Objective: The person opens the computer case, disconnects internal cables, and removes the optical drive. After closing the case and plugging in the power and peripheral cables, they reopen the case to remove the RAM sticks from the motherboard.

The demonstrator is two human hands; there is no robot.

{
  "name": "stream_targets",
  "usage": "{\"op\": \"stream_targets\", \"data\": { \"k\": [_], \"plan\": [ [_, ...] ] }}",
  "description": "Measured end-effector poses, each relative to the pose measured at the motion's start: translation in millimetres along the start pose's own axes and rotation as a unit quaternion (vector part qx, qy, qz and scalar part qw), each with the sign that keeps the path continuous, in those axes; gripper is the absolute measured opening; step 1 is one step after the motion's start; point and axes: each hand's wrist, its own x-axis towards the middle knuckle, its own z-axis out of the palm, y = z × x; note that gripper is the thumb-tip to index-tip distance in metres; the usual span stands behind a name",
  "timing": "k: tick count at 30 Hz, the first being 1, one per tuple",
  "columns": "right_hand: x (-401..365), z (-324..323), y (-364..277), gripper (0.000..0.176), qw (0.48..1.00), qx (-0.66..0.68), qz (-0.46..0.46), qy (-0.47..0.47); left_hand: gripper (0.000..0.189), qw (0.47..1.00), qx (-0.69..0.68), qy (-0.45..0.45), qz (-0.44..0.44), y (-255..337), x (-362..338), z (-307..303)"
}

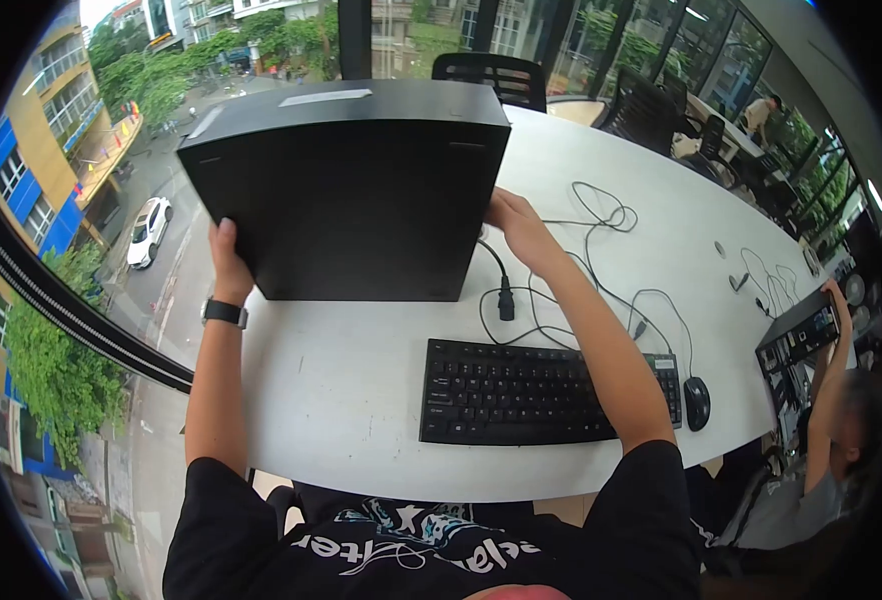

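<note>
A black computer case (351, 210) stands upright on the white table in front of me, its broad flat side facing me. My left hand (229, 262) is pressed to its left side, thumb along the near edge and the other fingers hidden behind. At the right edge, my right hand (524, 232) grips the case, with its fingertips partly out of sight. Just below that hand, a black power cable (506, 303) lies with its plug on the table. A black keyboard (521, 392) is under my right forearm, and a black mouse (697, 403) sits beside it.
Loose cables (601, 215) trail over the white table (341, 400). A large window runs along my left. At the right, another person (811, 480) handles an opened computer case (799, 335). Black office chairs (489, 80) stand beyond the table.
</note>
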Motion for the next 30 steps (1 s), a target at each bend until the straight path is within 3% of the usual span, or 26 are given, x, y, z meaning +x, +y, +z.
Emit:
{"op": "stream_targets", "data": {
  "k": [1,2,4,5,6,8,10,16,18,22,30],
  "plan": [
    [-8,-8,-8,0.029,0.990,-0.140,0.006,0.018,0.074,1.000,0.011,0.000,0.010,0,0,-1],
    [-18,-16,-7,0.029,0.990,-0.142,0.018,0.020,0.076,1.000,0.023,0.003,0.019,0,-2,-3],
    [-36,-30,-5,0.032,0.936,-0.343,-0.046,-0.057,0.075,0.999,0.031,0.012,-0.004,3,0,-3],
    [-40,-37,-5,0.044,0.930,-0.351,-0.015,-0.106,0.075,0.999,0.043,0.020,-0.013,1,3,-3],
    [-44,-42,-2,0.044,0.930,-0.352,-0.013,-0.110,0.075,0.999,0.043,0.023,-0.015,-2,4,-4],
    [-51,-48,6,0.049,0.801,-0.542,-0.137,-0.212,0.072,0.999,0.029,0.020,-0.020,-5,8,-8],
    [-55,-49,7,0.051,0.794,-0.552,-0.121,-0.226,0.072,0.999,0.019,0.033,-0.035,-19,17,-22],
    [-56,-45,20,0.029,0.834,-0.484,-0.139,-0.226,0.072,1.000,0.004,0.013,-0.024,-28,27,-32],
    [-54,-46,23,0.021,0.839,-0.474,-0.140,-0.227,0.070,0.997,-0.025,0.062,-0.038,-29,26,-31],
    [-52,-50,35,0.021,0.838,-0.456,-0.250,-0.165,0.071,0.995,0.005,0.094,-0.017,-21,24,-22],
    [-53,-54,30,0.021,0.845,-0.456,-0.264,-0.094,0.079,0.994,-0.001,0.107,-0.025,-12,24,-20]
  ]
}}
